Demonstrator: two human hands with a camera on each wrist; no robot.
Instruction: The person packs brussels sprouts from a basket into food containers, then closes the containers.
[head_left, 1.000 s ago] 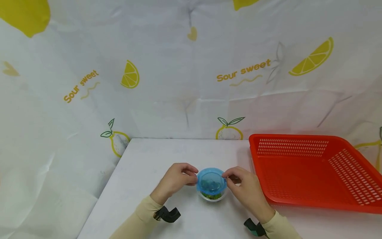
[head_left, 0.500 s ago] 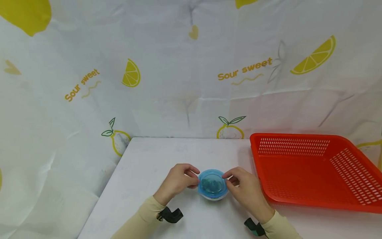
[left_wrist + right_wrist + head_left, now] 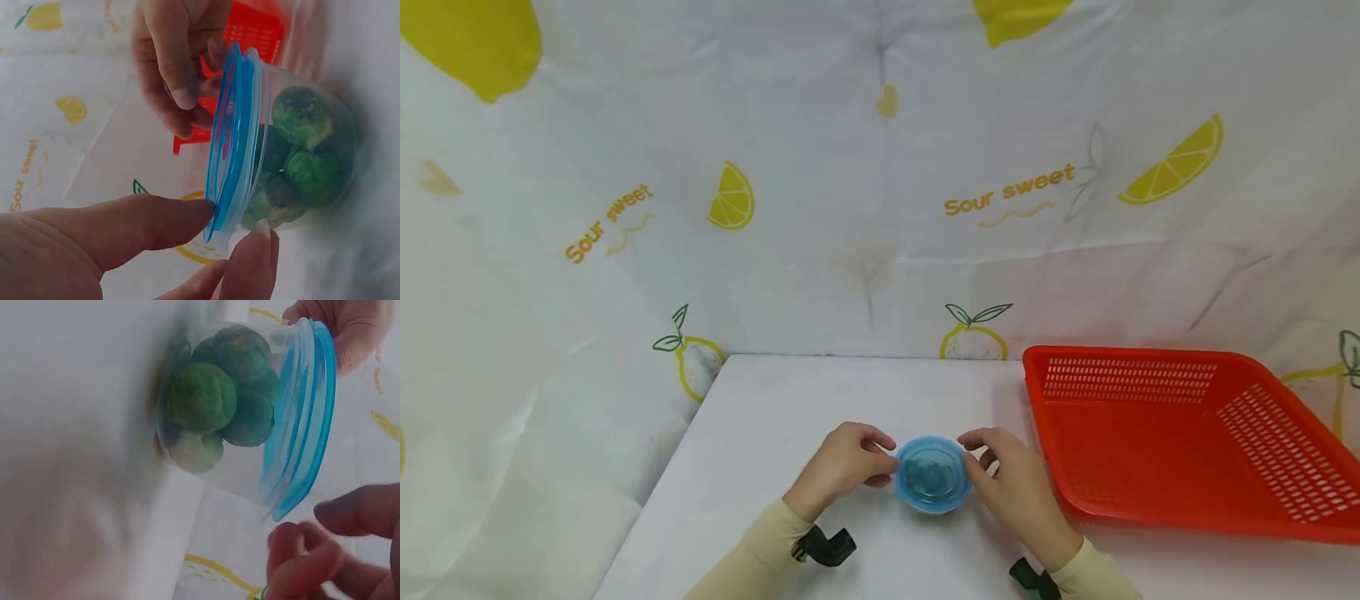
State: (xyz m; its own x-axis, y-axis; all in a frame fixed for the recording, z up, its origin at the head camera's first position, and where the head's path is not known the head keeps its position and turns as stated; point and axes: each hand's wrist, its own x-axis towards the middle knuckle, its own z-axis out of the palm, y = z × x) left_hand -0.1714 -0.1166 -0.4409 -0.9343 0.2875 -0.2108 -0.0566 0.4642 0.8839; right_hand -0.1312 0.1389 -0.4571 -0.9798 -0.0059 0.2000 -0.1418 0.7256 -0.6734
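Note:
A clear round food container (image 3: 244, 469) stands on the table, holding several green Brussels sprouts (image 3: 312, 175). Over its mouth lies a translucent blue lid (image 3: 934, 473). My left hand (image 3: 844, 462) pinches the edge at the left: in the left wrist view the thumb lies on the lid's rim and a fingertip is against the container just below it. To the right, my right hand (image 3: 1011, 479) is close to the lid with loosely bent fingers. A small gap shows between those fingers and the rim in the right wrist view.
A red plastic basket (image 3: 1150, 467) with slotted walls stands on the right, just beyond the right hand. White table surface (image 3: 820, 392) extends behind and left of the container. A lemon-printed cloth (image 3: 820, 208) hangs at the back.
The lid sat higher and off the front edge, with green showing below it; it has come down over the container's mouth. The right fingers have come slightly away from the rim.

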